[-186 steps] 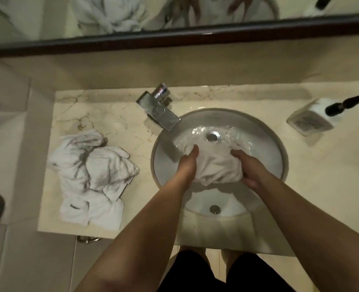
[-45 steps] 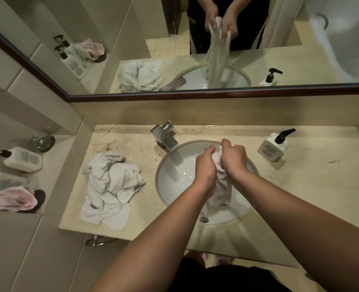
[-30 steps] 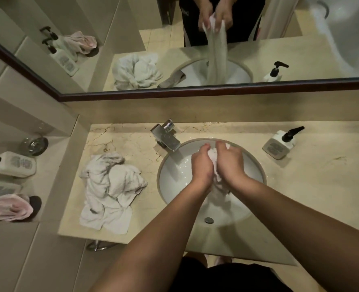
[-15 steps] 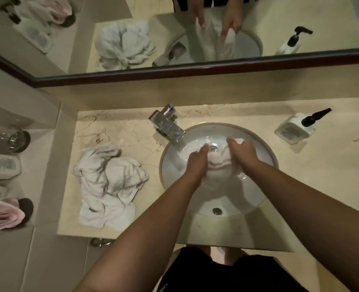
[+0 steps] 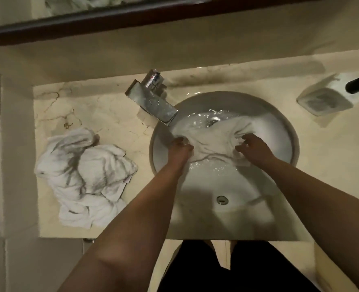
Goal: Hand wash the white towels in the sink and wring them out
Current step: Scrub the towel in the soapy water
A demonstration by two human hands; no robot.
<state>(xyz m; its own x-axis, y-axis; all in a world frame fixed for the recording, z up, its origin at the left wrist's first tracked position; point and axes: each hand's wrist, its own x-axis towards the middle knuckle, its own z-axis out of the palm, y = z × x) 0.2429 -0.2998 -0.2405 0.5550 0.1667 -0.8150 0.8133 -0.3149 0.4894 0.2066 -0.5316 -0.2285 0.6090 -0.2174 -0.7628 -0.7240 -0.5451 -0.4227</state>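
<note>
A wet white towel lies spread in the water of the round white sink. My left hand grips its left edge with curled fingers. My right hand grips its right edge, fingers bent into the cloth. The towel is stretched between the two hands, just in front of the drain under the tap. A heap of crumpled white towels sits on the counter to the left of the sink.
A chrome tap juts over the sink's back left rim. A white pump bottle lies at the back right of the marble counter. A dark-framed mirror runs along the wall behind.
The towel was bunched and held up between my hands above the sink; now it is down in the water and pulled wide. My hands have moved apart. The view has tilted down.
</note>
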